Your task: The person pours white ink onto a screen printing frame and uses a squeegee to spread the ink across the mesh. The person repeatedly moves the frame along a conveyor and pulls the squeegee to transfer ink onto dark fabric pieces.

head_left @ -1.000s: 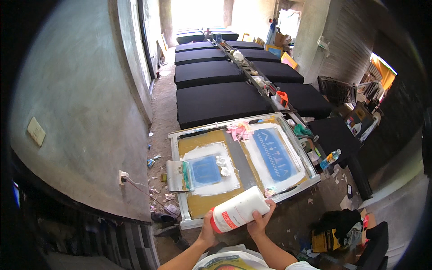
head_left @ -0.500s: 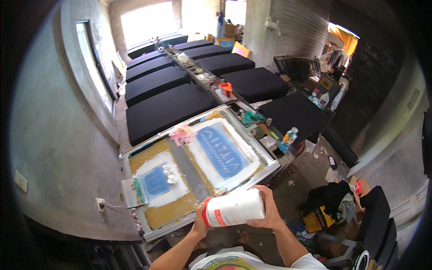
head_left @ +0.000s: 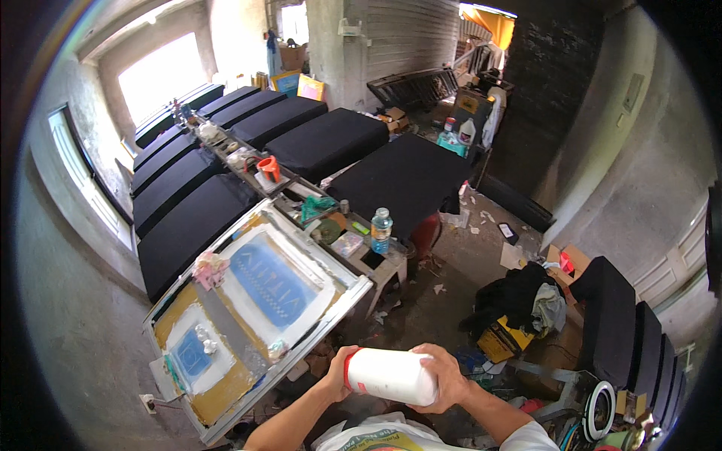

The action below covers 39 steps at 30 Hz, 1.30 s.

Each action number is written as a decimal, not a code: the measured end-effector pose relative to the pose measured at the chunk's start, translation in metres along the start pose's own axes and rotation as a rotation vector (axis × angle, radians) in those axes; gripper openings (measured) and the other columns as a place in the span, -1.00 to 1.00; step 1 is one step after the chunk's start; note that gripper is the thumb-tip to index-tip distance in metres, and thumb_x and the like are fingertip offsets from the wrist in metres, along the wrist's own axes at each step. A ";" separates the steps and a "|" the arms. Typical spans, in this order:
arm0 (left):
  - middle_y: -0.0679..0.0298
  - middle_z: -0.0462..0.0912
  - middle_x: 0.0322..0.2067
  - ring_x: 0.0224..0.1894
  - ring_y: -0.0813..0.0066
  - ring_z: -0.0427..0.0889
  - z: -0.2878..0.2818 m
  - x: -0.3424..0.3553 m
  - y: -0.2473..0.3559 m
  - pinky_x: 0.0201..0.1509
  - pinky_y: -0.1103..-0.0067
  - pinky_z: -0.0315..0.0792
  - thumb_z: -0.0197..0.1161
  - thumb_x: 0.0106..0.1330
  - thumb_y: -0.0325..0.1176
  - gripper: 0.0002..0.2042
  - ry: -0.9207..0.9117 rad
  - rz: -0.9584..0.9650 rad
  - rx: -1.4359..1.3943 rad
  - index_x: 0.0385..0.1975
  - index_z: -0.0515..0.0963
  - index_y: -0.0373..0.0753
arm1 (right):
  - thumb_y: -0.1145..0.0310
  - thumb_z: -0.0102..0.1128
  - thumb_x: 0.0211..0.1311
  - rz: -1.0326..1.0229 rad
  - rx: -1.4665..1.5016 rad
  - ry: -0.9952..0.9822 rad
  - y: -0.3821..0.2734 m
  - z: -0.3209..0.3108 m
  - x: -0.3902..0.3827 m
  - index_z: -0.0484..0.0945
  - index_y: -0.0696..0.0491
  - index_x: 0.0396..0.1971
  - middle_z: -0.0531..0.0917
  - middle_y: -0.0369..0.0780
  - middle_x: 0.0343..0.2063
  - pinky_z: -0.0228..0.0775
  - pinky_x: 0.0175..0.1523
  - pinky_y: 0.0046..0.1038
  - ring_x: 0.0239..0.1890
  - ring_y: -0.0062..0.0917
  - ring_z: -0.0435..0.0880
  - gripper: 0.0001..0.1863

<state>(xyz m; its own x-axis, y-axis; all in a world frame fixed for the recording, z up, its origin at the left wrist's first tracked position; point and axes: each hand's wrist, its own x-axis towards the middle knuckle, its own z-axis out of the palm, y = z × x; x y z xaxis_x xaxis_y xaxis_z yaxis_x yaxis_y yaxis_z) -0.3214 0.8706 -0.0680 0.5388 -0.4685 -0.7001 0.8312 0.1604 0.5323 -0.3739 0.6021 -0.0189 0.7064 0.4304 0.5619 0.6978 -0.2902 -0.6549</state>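
Both of my hands hold a large white cylindrical container [head_left: 387,372] with a red end, tilted on its side. My left hand [head_left: 338,373] grips the red end; my right hand [head_left: 446,379] wraps round the other end. Beyond them a metal screen-printing frame [head_left: 346,297] carries two blue stencils [head_left: 274,282] ringed with white paste on yellowish mesh. A crumpled pink cloth [head_left: 210,268] sits at its top edge, and white blobs [head_left: 204,340] lie on the smaller stencil. A bottle with blue liquid [head_left: 381,233] stands on the cluttered rail [head_left: 308,199] just past the frame.
Rows of black padded platens [head_left: 327,135] flank the central rail, which holds an orange container [head_left: 271,169]. On the right are dark clothing [head_left: 500,297] on a yellow box [head_left: 502,338], a cardboard box [head_left: 564,263], stacked black pads [head_left: 602,316] and scraps on the floor [head_left: 451,278].
My view has swung to the right, so the printing frame sits further left in the picture. The container is still in both hands, now slightly lower in view and more foreshortened.
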 end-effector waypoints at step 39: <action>0.13 0.38 0.26 0.26 0.33 0.43 0.168 0.220 0.153 0.21 0.40 0.47 0.44 0.23 -0.16 -0.10 -0.390 0.438 0.505 0.49 0.03 -0.26 | 0.27 0.55 -0.27 0.650 0.609 0.764 0.217 -0.175 -0.004 0.11 0.03 0.41 0.39 -0.17 0.13 0.16 0.38 -0.24 0.25 -0.35 0.36 0.13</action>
<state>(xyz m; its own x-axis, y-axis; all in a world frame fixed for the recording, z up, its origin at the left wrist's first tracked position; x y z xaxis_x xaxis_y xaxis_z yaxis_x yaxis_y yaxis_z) -0.0984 0.6460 -0.0607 0.6390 -0.7407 -0.2076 0.3397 0.0295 0.9401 -0.2051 0.3878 -0.0751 0.9413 -0.3332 0.0547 0.1540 0.2796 -0.9477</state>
